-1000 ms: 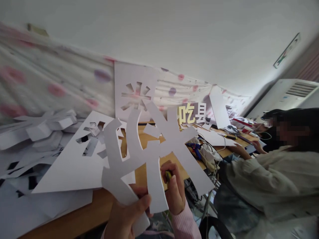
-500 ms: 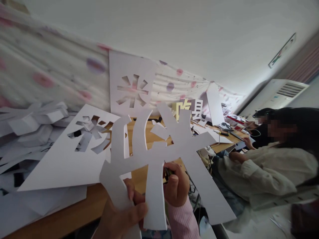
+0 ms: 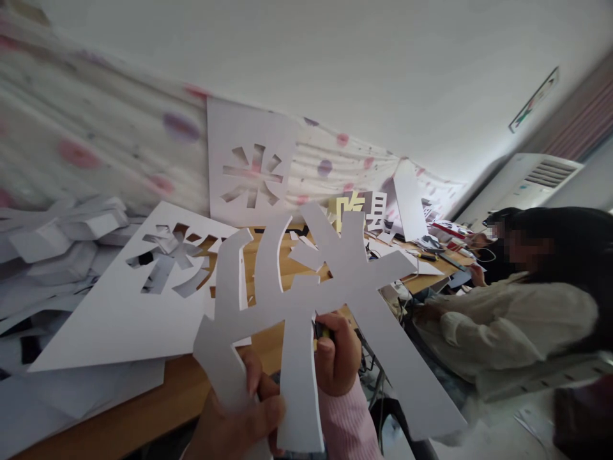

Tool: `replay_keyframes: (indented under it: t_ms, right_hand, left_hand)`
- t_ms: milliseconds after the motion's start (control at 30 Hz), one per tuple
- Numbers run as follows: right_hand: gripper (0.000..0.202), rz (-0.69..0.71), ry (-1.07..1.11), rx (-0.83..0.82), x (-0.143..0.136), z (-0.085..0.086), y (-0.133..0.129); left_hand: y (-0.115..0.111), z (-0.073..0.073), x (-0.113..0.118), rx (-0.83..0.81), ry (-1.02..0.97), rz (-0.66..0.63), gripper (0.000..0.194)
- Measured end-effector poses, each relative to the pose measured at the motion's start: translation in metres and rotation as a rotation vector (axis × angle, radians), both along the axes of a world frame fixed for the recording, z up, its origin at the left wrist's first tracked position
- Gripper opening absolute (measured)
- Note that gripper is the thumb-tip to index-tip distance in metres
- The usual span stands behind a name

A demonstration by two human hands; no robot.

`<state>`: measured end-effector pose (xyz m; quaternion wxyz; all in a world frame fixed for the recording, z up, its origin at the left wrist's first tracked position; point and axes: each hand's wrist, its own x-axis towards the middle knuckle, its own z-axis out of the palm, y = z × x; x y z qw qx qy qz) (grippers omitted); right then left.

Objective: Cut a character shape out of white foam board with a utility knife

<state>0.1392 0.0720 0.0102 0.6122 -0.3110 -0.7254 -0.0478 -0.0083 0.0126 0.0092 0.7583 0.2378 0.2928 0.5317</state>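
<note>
A large white foam-board cutout of a Chinese character (image 3: 299, 300) stands upright close before me, its broad strokes facing me. My left hand (image 3: 246, 402) is closed around its lower left stroke, thumb in front. Just right of the middle stroke is my right hand (image 3: 339, 351), in a pink ribbed sleeve, with curled fingers against that stroke's edge. Between those fingers shows part of a small black-and-yellow tool (image 3: 325, 331); its tip is hidden by the board.
Left on the wooden table (image 3: 179, 390) lies a white sheet with cut-out openings (image 3: 105, 319), beside a pile of white foam pieces (image 3: 43, 239). Another cut-out board (image 3: 249, 137) leans against the curtain. At right sits a person (image 3: 517, 319) at the table.
The cutout has tilted slightly, its lower right end moving down and right. Both hands keep their hold, and the room has shifted a little left in view.
</note>
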Motion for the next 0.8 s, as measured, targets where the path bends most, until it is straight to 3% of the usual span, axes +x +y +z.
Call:
replay_keyframes:
  t_ms: [200,433,533,667,800]
  right_hand:
    - [0.025,-0.057,0.012,0.029,0.003,-0.005,0.003]
    - [0.024,-0.177,0.04,0.06,0.007,-0.014,0.004]
    - [0.024,-0.236,0.025,0.033,0.006,-0.009,0.004]
    - [0.026,-0.191,-0.035,0.007,0.004,-0.003,0.004]
    - [0.027,-0.15,0.031,-0.073,0.003,-0.013,0.005]
  left_hand:
    - [0.007,-0.017,0.0,0.078,-0.054,-0.132,0.053]
    - [0.004,-0.019,0.003,0.098,-0.034,-0.189,0.055]
    - [0.003,-0.018,0.004,0.082,-0.008,-0.154,0.06]
    - [0.004,-0.014,0.007,0.097,-0.001,-0.077,0.062]
    - [0.001,-0.001,0.011,0.077,0.023,0.056,0.059]
